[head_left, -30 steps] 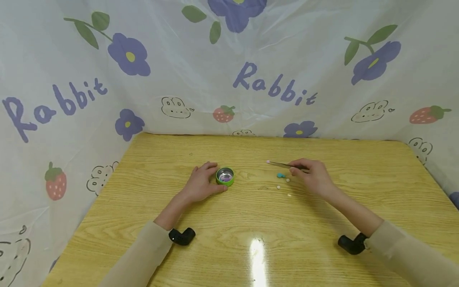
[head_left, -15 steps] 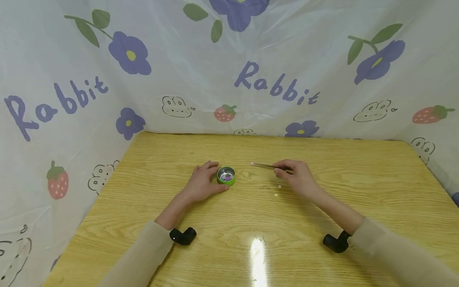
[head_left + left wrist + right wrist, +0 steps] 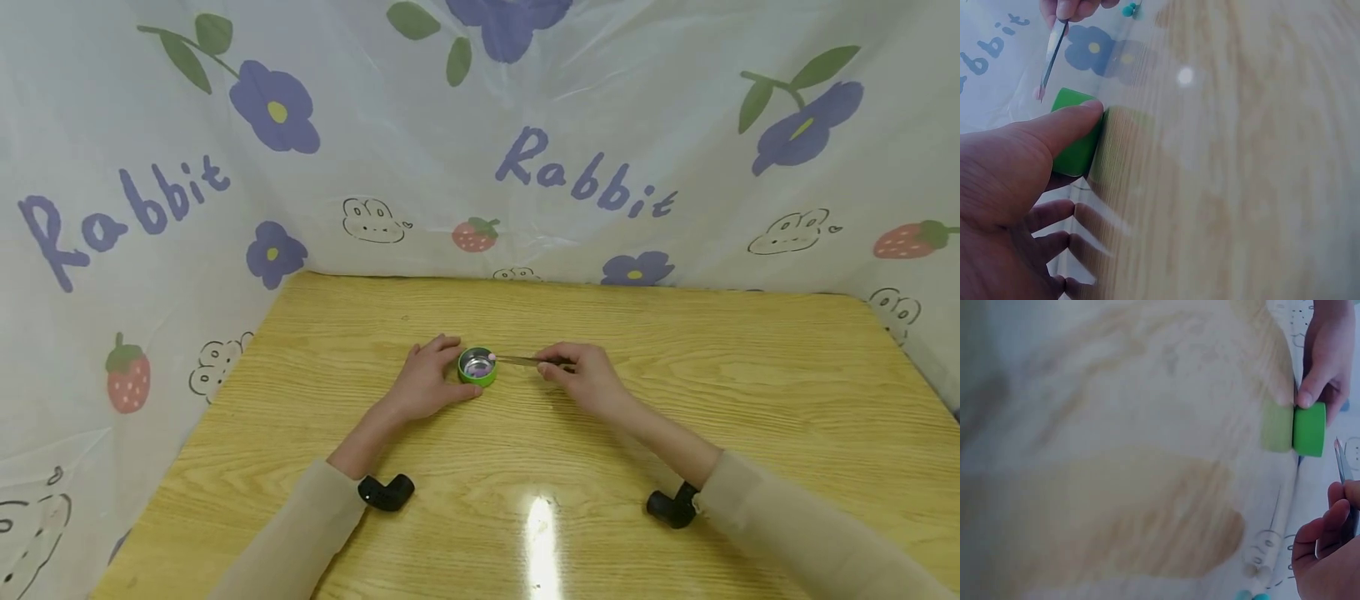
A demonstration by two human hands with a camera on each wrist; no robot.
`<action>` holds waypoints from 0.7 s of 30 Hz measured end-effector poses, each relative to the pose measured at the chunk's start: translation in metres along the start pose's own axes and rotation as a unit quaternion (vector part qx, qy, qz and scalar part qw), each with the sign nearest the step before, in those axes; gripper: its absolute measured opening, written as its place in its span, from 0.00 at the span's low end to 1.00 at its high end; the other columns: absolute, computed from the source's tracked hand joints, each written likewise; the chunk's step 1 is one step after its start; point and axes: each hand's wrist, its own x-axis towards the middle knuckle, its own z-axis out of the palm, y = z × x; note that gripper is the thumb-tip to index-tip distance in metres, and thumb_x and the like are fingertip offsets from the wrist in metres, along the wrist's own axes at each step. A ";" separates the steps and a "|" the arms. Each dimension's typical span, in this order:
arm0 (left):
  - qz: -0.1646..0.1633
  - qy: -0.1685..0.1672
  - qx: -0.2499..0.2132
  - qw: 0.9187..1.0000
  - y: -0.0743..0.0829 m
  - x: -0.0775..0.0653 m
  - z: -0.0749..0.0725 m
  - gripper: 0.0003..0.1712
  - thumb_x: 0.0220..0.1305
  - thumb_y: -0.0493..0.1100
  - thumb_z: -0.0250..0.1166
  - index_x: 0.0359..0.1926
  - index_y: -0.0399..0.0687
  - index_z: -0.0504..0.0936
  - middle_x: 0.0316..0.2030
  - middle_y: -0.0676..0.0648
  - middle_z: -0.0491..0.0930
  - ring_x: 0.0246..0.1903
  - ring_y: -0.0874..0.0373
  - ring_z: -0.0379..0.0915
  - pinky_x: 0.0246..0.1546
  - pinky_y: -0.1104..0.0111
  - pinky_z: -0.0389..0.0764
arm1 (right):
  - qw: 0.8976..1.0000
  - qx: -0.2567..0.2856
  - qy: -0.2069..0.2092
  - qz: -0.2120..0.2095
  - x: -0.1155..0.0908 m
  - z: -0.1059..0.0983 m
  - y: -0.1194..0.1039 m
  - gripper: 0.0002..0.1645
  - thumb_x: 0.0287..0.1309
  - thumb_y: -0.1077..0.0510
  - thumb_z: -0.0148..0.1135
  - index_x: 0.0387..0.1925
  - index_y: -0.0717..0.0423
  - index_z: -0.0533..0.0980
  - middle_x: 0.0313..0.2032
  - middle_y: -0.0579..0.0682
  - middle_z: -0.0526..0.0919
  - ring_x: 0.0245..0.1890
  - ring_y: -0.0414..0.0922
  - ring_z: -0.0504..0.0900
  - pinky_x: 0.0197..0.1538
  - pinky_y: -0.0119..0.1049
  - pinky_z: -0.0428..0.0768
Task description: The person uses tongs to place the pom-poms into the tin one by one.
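Observation:
A small round green tin with a silvery inside stands on the table, and something purple lies in it. My left hand holds it from the left, thumb at the near side and fingers round the far side. My right hand pinches metal tweezers, which point left. At their tips sits a tiny pink bead, level with the tin's right rim in the head view. The left wrist view shows this pink bead above the tin's opening.
Small teal beads lie beyond the right hand in the left wrist view. Pale beads appear near the lower edge of the right wrist view. A printed cloth hangs behind the wooden table.
My right hand has moved left with the tweezers, bringing the pink bead from right of the tin to its rim. The left hand has stayed at the tin.

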 end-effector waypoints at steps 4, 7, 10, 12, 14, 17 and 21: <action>-0.001 0.001 0.000 1.000 0.001 0.000 0.000 0.44 0.60 0.53 0.76 0.70 0.33 0.73 0.71 0.34 0.66 0.75 0.36 0.51 0.71 0.35 0.46 | 1.000 -0.003 0.003 -0.009 0.002 0.007 0.000 0.09 0.68 0.66 0.65 0.47 0.65 0.85 0.41 0.56 0.88 0.38 0.47 0.87 0.40 0.37 0.83; -0.001 0.001 0.001 1.000 0.002 0.000 0.000 0.44 0.60 0.54 0.76 0.70 0.33 0.73 0.72 0.34 0.66 0.75 0.36 0.51 0.71 0.35 0.46 | 1.000 -0.009 0.003 -0.014 0.003 0.010 0.001 0.09 0.68 0.66 0.65 0.47 0.64 0.86 0.41 0.56 0.89 0.38 0.46 0.87 0.39 0.35 0.82; 0.000 0.002 0.003 1.000 0.002 0.000 0.000 0.44 0.60 0.54 0.76 0.69 0.33 0.74 0.71 0.34 0.66 0.75 0.37 0.52 0.71 0.35 0.46 | 1.000 -0.011 0.001 -0.011 0.003 0.011 0.000 0.09 0.69 0.65 0.64 0.47 0.63 0.86 0.41 0.55 0.89 0.37 0.45 0.86 0.38 0.36 0.82; 0.003 0.005 0.005 1.000 0.002 0.000 0.000 0.43 0.60 0.54 0.76 0.69 0.33 0.74 0.71 0.34 0.67 0.75 0.36 0.54 0.71 0.35 0.47 | 1.000 -0.014 -0.001 -0.009 0.004 0.012 0.001 0.09 0.69 0.65 0.64 0.47 0.63 0.86 0.41 0.54 0.88 0.36 0.44 0.86 0.38 0.37 0.82; 0.004 0.005 0.005 1.000 0.002 0.000 0.000 0.43 0.60 0.53 0.76 0.69 0.33 0.74 0.71 0.33 0.67 0.74 0.36 0.54 0.71 0.35 0.47 | 1.000 -0.017 -0.003 -0.009 0.004 0.012 0.000 0.10 0.70 0.65 0.64 0.48 0.63 0.85 0.40 0.53 0.88 0.36 0.43 0.85 0.39 0.38 0.82; 0.003 0.004 0.001 1.000 0.002 0.000 0.000 0.43 0.60 0.53 0.77 0.69 0.33 0.74 0.71 0.33 0.67 0.75 0.36 0.53 0.71 0.35 0.46 | 1.000 -0.019 -0.005 -0.010 0.004 0.012 0.000 0.10 0.70 0.65 0.63 0.48 0.63 0.85 0.41 0.53 0.88 0.37 0.44 0.85 0.41 0.40 0.83; 0.000 0.002 -0.001 1.000 0.001 -0.001 0.000 0.43 0.60 0.53 0.76 0.69 0.33 0.74 0.71 0.34 0.66 0.75 0.36 0.52 0.71 0.35 0.46 | 1.000 -0.017 -0.003 -0.008 0.002 0.013 -0.001 0.10 0.70 0.65 0.63 0.49 0.64 0.84 0.40 0.53 0.88 0.36 0.45 0.85 0.40 0.40 0.82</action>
